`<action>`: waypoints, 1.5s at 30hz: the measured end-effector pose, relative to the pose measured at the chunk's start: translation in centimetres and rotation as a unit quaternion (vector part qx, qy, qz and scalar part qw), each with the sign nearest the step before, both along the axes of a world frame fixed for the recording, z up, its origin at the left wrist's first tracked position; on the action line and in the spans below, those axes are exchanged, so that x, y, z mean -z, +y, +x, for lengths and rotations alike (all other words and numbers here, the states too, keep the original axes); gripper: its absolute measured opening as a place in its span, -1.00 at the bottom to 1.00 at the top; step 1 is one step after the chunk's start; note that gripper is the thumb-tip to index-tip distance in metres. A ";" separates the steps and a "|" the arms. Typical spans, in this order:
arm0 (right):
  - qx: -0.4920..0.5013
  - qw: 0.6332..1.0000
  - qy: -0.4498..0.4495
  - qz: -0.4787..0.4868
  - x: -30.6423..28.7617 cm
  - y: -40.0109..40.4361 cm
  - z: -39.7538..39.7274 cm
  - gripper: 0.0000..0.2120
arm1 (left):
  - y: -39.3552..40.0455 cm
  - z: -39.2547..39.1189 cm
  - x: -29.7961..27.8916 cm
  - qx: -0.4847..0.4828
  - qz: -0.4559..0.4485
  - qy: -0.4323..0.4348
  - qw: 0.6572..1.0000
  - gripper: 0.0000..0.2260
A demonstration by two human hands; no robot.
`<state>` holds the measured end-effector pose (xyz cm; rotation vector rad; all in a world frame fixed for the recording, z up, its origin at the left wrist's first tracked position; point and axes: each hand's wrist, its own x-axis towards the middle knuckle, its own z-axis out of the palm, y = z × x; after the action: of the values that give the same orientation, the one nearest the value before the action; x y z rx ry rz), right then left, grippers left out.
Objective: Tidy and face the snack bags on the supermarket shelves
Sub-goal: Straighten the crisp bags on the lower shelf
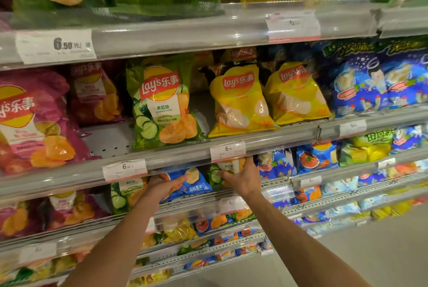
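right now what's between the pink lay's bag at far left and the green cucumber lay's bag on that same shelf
In the head view, between the pink bag and the green cucumber bag lies a bare patch of perforated shelf; a second pink bag stands further back behind that gap.

Tiered supermarket shelves (185, 154), green bag (162, 105), yellow bags (240, 103), pink bags (34, 124)

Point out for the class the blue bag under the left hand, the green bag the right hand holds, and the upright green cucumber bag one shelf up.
blue bag (194, 183): head view, lower front.
green bag (216, 176): head view, left edge.
cucumber bag (162, 103): head view, front centre.
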<state>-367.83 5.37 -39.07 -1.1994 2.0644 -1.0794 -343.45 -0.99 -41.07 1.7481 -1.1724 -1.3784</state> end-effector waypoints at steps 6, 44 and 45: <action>0.024 0.999 -0.021 0.017 0.4 3.3 -2.3 -0.30 | 0.4 -2.0 0.1 -0.007 -0.005 -0.042 0.999 -0.49; -0.026 0.996 -0.076 0.030 3.9 12.0 -10.6 -0.35 | 2.4 -15.2 0.3 0.074 -0.087 -0.131 0.985 -0.37; -0.033 0.996 -0.075 0.030 3.8 11.9 -9.9 -0.36 | 2.5 -14.9 0.1 0.084 -0.086 -0.122 0.985 -0.36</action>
<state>-377.69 17.24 -42.89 -1.1135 1.9166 -1.0357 -358.39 1.52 -41.20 1.7630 -1.5560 -1.1386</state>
